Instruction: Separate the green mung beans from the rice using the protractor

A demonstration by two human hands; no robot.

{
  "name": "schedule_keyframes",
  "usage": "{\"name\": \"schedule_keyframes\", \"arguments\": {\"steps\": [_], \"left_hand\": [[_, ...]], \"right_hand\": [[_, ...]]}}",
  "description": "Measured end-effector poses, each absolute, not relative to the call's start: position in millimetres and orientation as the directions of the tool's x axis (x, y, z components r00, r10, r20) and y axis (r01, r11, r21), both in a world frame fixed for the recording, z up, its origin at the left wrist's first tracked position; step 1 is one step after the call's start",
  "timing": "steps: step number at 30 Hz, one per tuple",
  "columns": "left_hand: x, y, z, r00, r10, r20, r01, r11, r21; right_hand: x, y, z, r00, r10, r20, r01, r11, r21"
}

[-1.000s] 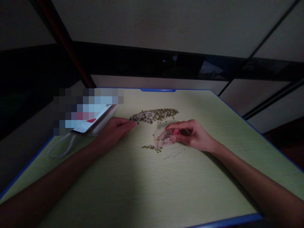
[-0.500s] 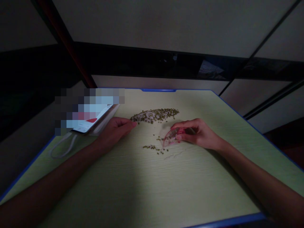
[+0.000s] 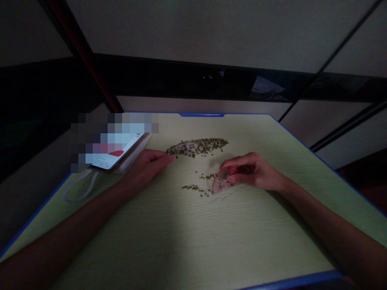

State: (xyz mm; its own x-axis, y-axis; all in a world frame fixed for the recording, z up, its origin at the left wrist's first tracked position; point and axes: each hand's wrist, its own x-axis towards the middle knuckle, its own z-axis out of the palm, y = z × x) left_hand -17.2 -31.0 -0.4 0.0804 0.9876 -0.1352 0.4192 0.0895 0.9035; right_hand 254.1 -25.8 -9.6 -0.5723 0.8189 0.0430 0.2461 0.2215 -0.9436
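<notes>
A long heap of small green beans mixed with pale grains point(image 3: 198, 146) lies on the pale green table point(image 3: 187, 233). My left hand point(image 3: 148, 165) rests flat at the heap's left end, fingers stretched out and pointing at it, holding nothing. My right hand point(image 3: 252, 171) grips a small clear cup with pink markings point(image 3: 221, 181), tilted on its side with its mouth facing left. A few loose green beans point(image 3: 196, 186) are scattered just left of the cup.
A lit phone point(image 3: 116, 155) lies at the table's left rear with a white cable loop point(image 3: 79, 187) near the left edge. The table has a blue rim point(image 3: 202, 114). Dark bars and pale panels stand behind it.
My right hand has drawn the tilted cup to the right and slightly toward me, leaving a few more beans scattered behind it. My left hand has stayed put.
</notes>
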Motion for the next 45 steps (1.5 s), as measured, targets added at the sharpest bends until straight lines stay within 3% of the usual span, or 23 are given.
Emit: {"name": "schedule_keyframes", "arguments": {"steps": [8,25,31,45], "left_hand": [[-17,-31,-1,0.087,0.988,-0.130,0.401,0.085,0.912],[-16,-32,0,0.095,0.987,-0.128,0.417,0.077,0.906],[-18,-32,-2,0.101,0.986,-0.132,0.410,0.080,0.908],[-18,-32,-2,0.091,0.987,-0.129,0.411,0.081,0.908]], "right_hand": [[252,-27,-9,-0.560,0.822,0.100,0.306,0.317,-0.897],[240,-31,-2,-0.500,0.862,0.083,0.385,0.307,-0.870],[237,-30,-9,-0.507,0.851,0.137,0.300,0.323,-0.898],[247,-27,-6,-0.605,0.793,0.071,0.279,0.295,-0.914]]}}
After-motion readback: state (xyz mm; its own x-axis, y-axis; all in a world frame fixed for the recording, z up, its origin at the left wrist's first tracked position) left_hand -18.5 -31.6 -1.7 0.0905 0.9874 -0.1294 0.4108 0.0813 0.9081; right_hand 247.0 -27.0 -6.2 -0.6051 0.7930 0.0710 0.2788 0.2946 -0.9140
